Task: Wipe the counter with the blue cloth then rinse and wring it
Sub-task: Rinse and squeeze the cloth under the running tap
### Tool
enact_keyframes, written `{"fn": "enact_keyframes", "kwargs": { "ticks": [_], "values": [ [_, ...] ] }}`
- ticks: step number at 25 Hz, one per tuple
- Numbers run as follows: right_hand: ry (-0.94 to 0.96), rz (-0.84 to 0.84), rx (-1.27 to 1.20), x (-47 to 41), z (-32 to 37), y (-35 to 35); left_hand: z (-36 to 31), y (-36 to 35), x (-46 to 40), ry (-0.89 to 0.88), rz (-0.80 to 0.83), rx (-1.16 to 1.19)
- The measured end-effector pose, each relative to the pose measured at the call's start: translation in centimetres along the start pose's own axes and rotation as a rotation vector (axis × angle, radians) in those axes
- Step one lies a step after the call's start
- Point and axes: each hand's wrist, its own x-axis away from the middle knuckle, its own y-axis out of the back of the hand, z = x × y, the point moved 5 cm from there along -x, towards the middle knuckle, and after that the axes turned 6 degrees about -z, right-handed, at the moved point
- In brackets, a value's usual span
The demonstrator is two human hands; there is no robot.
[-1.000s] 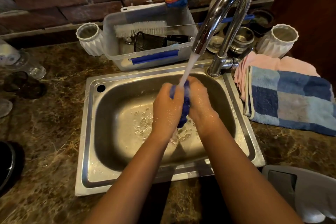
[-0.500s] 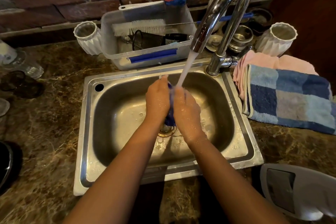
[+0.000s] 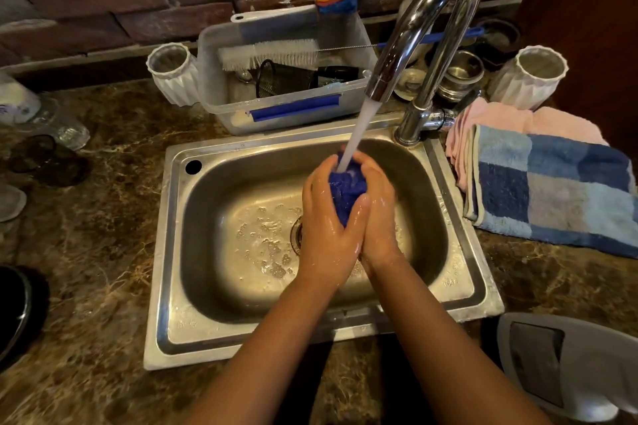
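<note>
Cloth: bunched dark-blue cloth, wet, held over the basin between both hands, directly under the water stream; more of its top shows now than half a second ago.
Left hand: left hand wraps the cloth from the left, fingers curled round it, skin wet.
Right hand: right hand clasps the cloth from the right, fingers curled over the top; palms touch below the cloth.
Change: the clasped hands sit farther right and a little lower in the basin than in the earlier frame.
Water: white stream runs from the curved chrome tap onto the cloth's top.
Sink: stainless steel sink, bubbles and water around the drain.
Counter: brown marbled stone counter.
Right side: blue checked towel lying over a pink towel.
Behind: clear plastic bin holding a white bristle brush; white ribbed cups either side.
</note>
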Motion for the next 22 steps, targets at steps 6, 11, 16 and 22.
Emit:
{"fn": "enact_keyframes", "kwargs": {
  "ticks": [6,11,16,22],
  "values": [
    [0.093,-0.013,0.141,0.1,1.2,-0.8,-1.4,0.4,-3.8,-0.128,-0.039,-0.099],
    [0.4,-0.183,0.578,-0.3,2.6,-0.3,-0.4,-0.7,-6.0,0.046,0.105,-0.369],
    [0.394,-0.088,0.559,-0.3,2.2,-0.1,2.5,-1.3,-6.0,0.462,0.044,-0.082],
    [-0.496,0.144,0.046,0.1,-0.9,0.3,0.5,1.4,-5.2,0.162,0.028,0.239]
  ]
}}
